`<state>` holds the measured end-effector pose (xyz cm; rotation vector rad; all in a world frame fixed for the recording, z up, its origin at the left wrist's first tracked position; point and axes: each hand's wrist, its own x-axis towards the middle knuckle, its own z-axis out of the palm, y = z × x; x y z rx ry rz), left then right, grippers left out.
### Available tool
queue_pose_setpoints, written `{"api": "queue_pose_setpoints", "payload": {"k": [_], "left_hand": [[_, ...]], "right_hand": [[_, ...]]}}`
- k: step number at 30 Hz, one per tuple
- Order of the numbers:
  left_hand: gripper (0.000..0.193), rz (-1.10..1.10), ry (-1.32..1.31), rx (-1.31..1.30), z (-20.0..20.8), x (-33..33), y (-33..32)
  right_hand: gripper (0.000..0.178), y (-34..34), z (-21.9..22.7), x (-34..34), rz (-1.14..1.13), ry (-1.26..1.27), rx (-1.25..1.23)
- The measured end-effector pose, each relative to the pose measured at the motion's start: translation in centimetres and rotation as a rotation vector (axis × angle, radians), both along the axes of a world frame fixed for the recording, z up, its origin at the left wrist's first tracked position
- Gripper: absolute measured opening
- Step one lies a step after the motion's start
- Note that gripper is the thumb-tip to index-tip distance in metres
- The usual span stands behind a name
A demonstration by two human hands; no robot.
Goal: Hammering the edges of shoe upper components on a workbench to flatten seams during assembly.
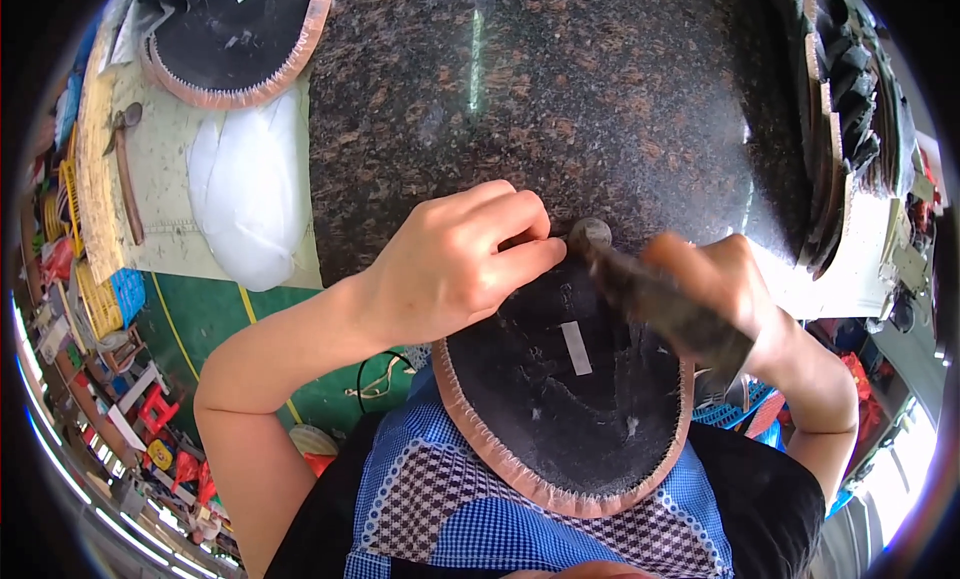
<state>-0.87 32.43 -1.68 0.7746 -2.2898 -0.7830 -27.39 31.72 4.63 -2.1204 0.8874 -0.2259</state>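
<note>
1. Two hands work at the far edge of a black oval piece with a pink stitched rim (560, 399), lying on the near edge of the granite worktop (620, 109).
2. Left hand (460, 264): fingers curled narrow, pinching the piece's top edge.
3. Right hand (735, 284): closed around a blurred hammer (640, 284), its head at the pinched spot.

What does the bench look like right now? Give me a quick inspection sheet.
Surface: dark speckled stone slab.
Job's things: black oval piece with pinked tan edge, hammer blurred at its top edge.
Clutter: second oval piece, white bag, spare hammer, stacked pieces.
Grippers: left hand pinching the edge; right hand gripping the hammer.
Cables: nothing seen.
Surroundings: green floor, crates.
</note>
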Motion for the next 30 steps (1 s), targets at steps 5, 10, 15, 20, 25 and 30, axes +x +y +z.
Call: {"api": "queue_pose_setpoints", "payload": {"k": [5, 10, 15, 20, 25, 30], "left_hand": [[0.023, -0.058, -0.003, -0.049, -0.2, -0.4, -1.8], [0.017, -0.159, 0.040, 0.182, 0.1, 0.6, -3.4], [0.017, -0.143, -0.092, -0.062, 0.9, 0.6, -1.8], [0.019, -0.199, -0.082, -0.277, 0.1, 1.0, -1.4], [0.015, -0.170, 0.074, 0.065, -0.8, 2.3, -2.8], [0.014, -0.090, -0.077, -0.208, -0.3, 2.7, -0.3]], "right_hand": [[0.011, -0.6, 0.3, -0.5, -0.005, 0.114, -0.269], [0.022, -0.3, -0.4, 0.1, -0.098, -0.020, -0.027], [0.023, -0.5, 0.4, 0.7, 0.014, -0.052, -0.099], [0.026, -0.8, 1.2, 1.5, -0.147, 0.020, 0.053], [0.010, -1.2, 0.2, 2.2, 0.063, 0.002, -0.029], [0.016, -0.4, 1.5, 3.3, 0.041, 0.173, -0.248]]}}
